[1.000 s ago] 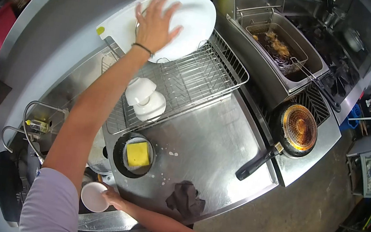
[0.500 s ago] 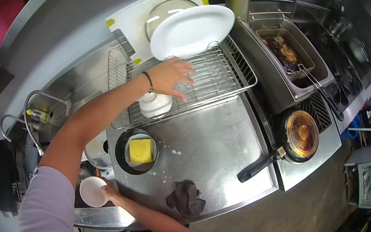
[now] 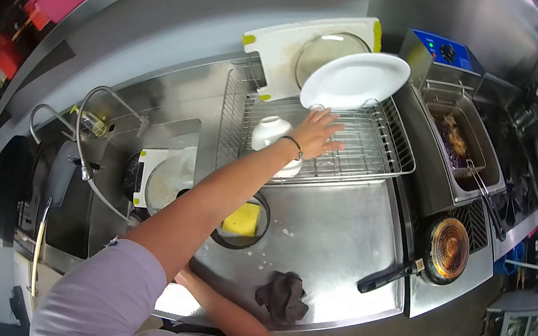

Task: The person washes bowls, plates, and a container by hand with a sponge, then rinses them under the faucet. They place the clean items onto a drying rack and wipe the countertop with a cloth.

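My left hand (image 3: 319, 134), with a dark band at the wrist, reaches over the wire dish rack (image 3: 362, 171). Its fingers are spread and nothing is in them. Left of the wrist an upturned white bowl (image 3: 270, 131) sits in the rack. Another white piece (image 3: 291, 169) is partly covered by my wrist. A large white oval plate (image 3: 355, 80) leans at the rack's back, just beyond my fingertips. My right hand (image 3: 185, 276) is low, mostly behind my left arm, its fingers hidden. A dark round pan (image 3: 263, 226) with a yellow sponge (image 3: 242, 219) stands between the arms.
A dark cloth (image 3: 283, 297) lies on the steel counter (image 3: 347, 249). An upside-down frying pan (image 3: 448, 252) juts its handle over the counter's right side. The fryer (image 3: 461, 138) stands right of the rack. The sink and hose tap (image 3: 88, 120) are at left.
The view has turned, showing more of the sink. My left hand stays spread over the rack, and a bowl beside the wrist now shows. The white bowl in my right hand is now hidden.
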Motion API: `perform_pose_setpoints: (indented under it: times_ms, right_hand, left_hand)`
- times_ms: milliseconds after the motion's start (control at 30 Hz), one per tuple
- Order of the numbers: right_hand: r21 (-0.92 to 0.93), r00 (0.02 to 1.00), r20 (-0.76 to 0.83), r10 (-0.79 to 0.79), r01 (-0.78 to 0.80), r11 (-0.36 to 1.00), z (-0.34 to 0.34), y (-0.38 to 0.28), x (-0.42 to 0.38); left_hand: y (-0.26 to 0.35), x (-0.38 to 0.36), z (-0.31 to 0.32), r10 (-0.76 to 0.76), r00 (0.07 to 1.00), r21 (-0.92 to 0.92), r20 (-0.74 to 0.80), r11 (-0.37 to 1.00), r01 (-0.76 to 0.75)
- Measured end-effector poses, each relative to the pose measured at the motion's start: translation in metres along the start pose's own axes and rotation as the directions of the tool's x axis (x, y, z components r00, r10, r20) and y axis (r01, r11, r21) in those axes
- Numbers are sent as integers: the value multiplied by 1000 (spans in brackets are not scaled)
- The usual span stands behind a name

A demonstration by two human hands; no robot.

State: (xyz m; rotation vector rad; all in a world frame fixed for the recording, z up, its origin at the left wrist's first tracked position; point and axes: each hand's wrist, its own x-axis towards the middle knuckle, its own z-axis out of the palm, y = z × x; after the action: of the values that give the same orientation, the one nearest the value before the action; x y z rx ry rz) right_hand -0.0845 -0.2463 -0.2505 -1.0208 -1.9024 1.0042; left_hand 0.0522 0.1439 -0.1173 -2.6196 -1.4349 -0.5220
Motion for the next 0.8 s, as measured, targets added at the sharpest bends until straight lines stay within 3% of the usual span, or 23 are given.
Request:
perform_pose_setpoints:
  times_ms: [33,67,100,133,167,233,267,300,367,400,433,467,500,633,700,733,800]
  right_hand:
    - [348,884,354,305,-428,834,-19,2,10]
    - [436,580,728,367,-804,406,-29,0,17]
    - [430,580,730,363,-801,415,-18,5,12]
    - [527,633,709,311,-768,364,4,21,1]
    - [615,685,680,262,-727,306,15,31,-4]
    - [554,646,703,297,-760,340,-38,-2,11]
    - [498,606,721,337,-791,356,-59,-16,18]
    - [544,629,722,289,-774,323,-45,-6,14]
    - [553,630,708,319,-776,304,-36,-4,10]
    - [561,629,696,346,-778,284,-34,-2,10]
    - [560,625,699,347,-781,278,-36,-3,10]
    - [563,628,694,351,-778,279,-36,-1,10]
    - [565,645,688,333,-764,312,-34,0,10]
    - [578,639,686,348,-769,273,-22,7,4]
    - [553,623,689,370,-782,288,-38,-3,9]
    - [556,631,687,361,-776,298,-38,-3,11]
    - [560,638,682,359,-770,305,-39,-4,10]
  left_hand:
    - [1,-4,-9,-52,998,-100,-26,994,50]
    - [0,-7,-19,-102,994,-201,-45,975,91]
    - [-1,-9,-27,-118,981,-281,-153,957,71]
    - [0,-10,-42,-121,979,-280,-162,957,72]
    - [2,-11,-64,-129,985,-348,-111,934,83]
    - [-5,-18,-87,-111,994,-391,-24,916,93]
    - [-12,-21,-98,-84,966,-189,-246,981,38]
    - [-22,-23,-108,-10,897,26,-442,999,23]
    - [-55,-24,-117,-370,686,13,-627,875,484]
    - [-88,-20,-107,-526,538,-126,-658,782,611]
    - [-128,-14,-91,-659,366,-268,-657,658,704]
    - [-166,-12,-87,-838,447,-457,-314,546,702]
    - [-191,-7,-87,-862,501,-585,74,369,722]
    - [-209,34,-88,-864,501,-549,-60,447,706]
    - [-259,52,-75,-797,551,-595,-248,574,563]
    - [-244,55,-84,-796,554,-597,-245,573,561]
    - [-221,61,-98,-925,330,-336,-189,376,863]
